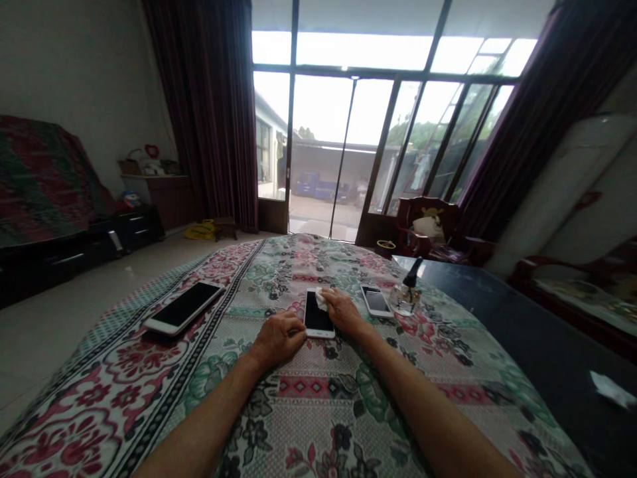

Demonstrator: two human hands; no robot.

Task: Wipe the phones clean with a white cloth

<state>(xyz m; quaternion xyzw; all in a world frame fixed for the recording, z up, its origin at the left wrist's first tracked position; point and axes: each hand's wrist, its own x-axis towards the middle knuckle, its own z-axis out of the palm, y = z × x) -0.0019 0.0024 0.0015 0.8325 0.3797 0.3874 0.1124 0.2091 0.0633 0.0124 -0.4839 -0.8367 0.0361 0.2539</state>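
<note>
A white smartphone [318,322] with a dark screen lies flat on the patterned tablecloth [343,398] in front of me. My left hand [279,337] has its fingers curled at the phone's lower left edge, holding it. My right hand [342,311] presses a crumpled white tissue [321,300] on the upper part of the screen. Right of that hand lies another white phone [377,302], screen up. Beside it stands a clear bottle [405,300] with a black top. A larger white tablet [184,308] with a black screen rests on the left.
A dark table [502,332] adjoins on the right, with a white paper piece [613,389] on it. Beyond stand a wooden armchair [423,222] and a glass door [323,159]. A low black cabinet [74,255] is at the far left.
</note>
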